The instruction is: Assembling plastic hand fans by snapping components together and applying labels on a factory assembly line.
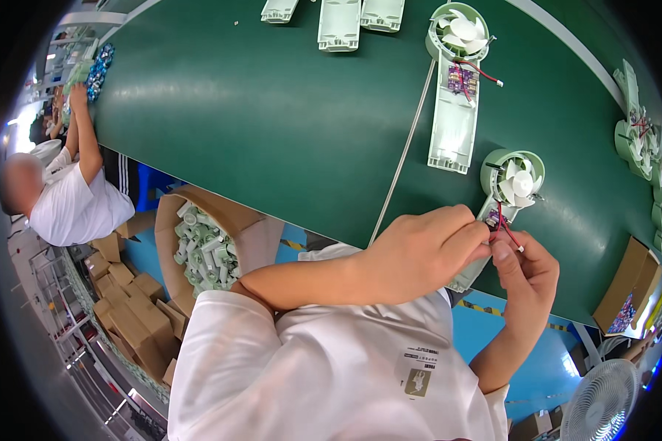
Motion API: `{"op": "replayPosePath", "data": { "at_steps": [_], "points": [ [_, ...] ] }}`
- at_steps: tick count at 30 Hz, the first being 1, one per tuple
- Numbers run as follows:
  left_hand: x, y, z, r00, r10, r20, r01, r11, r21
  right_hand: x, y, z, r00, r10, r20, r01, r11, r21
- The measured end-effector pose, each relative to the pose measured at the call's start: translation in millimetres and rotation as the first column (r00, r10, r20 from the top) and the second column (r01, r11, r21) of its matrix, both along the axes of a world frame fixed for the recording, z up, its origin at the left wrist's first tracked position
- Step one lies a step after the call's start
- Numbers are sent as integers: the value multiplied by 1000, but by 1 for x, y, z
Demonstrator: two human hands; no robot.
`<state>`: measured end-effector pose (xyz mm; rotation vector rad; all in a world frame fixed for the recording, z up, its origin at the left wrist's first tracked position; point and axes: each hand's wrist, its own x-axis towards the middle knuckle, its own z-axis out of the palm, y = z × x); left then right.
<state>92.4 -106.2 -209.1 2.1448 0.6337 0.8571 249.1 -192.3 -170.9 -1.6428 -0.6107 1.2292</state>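
Observation:
A light green handheld fan half [466, 273], with white blades [520, 182] in its round head, lies on the green table in front of me. A small purple circuit board [498, 218] sits in its handle, partly hidden by my fingers. Thin red and black wires [502, 220] run from the head down to my fingertips. My left hand [426, 253] reaches across the handle with thumb and fingers pinched on the wires. My right hand [528, 273] meets it there, also pinching the wires. A white connector [521, 248] hangs beside the right fingers.
Another open fan half [454, 125] with a board lies farther off, near a seam. Green shells [340, 28] lie at the far edge; more fan parts [640, 143] are at right. A carton of parts [254, 235] stands at left, a box [627, 288] at right. Another person [77, 195] works far left.

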Motion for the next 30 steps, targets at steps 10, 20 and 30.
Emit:
{"op": "replayPosePath", "data": {
  "at_steps": [10,20,30],
  "points": [
    [0,2,-9,1000,20,23,-24,977,213,11,1,-6,995,-46,-91,37,994,-101],
    [-4,1,-10,983,54,-173,-89,975,-202,6,5,-27,955,-116,272,86,989,118],
    [2,-3,-17,985,25,-169,-46,992,-120,-11,4,-47,725,-231,649,4,943,332]
  ]
}}
